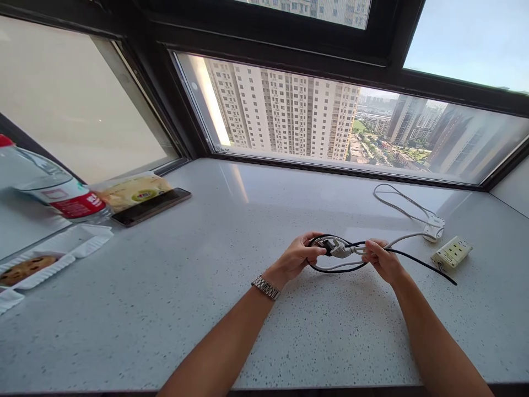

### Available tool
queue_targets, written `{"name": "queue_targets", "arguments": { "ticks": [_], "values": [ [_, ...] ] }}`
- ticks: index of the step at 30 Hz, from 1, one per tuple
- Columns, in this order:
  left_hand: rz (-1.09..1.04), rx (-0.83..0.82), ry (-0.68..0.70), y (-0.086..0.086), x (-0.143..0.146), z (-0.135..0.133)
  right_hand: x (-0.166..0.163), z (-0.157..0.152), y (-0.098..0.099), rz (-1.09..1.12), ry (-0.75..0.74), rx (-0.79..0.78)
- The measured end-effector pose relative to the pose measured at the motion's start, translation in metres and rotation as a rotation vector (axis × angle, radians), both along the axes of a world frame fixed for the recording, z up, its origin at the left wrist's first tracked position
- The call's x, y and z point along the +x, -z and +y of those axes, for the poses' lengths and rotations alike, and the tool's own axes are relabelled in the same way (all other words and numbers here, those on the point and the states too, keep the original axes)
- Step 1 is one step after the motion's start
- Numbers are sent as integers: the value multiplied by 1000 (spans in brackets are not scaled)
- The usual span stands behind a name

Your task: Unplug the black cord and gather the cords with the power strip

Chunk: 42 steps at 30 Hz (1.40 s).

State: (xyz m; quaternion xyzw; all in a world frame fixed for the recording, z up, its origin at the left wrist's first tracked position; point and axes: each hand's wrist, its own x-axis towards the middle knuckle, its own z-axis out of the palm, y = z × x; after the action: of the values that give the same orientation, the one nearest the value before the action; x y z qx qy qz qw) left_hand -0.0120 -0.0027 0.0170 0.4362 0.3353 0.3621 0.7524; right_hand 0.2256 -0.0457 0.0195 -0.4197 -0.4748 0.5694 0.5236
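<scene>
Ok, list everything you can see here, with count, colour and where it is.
black cable: one, black, looped between both hands
white cable: one, white, right of middle, running to the hands
power strip: one, cream, right side of the counter
bottle: one, clear with red label, far left, lying down
phone: one, dark, left
snack bag: one, yellow, on the phone
cookie tray: one, white, left edge
counter: one, speckled grey
left hand: grips the cables, steel watch
right hand: grips the cables

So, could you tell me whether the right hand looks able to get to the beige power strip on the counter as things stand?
Probably yes. The power strip lies just beyond the right hand on the counter, with nothing between them but loose cable. But that hand is pinching the black and white cables and would have to let go.
</scene>
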Motion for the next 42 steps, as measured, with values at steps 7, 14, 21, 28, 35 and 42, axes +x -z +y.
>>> {"name": "queue_targets", "arguments": {
  "ticks": [7,14,21,28,35,42],
  "values": [
    [131,140,-43,0,5,-2,2,-1,-3,-104,20,37],
    [214,199,-194,2,12,-4,-4,2,6,-156,151,97],
    [62,272,-189,-5,15,-15,-6,0,9,-426,450,343],
    [28,431,-189,0,27,-32,-15,-4,5,-699,797,509],
    [-89,327,-184,-8,33,-38,-29,-2,10,-635,900,462],
    [-165,37,-415,-6,37,-42,-44,-6,12,-577,848,485]
  ]
}}
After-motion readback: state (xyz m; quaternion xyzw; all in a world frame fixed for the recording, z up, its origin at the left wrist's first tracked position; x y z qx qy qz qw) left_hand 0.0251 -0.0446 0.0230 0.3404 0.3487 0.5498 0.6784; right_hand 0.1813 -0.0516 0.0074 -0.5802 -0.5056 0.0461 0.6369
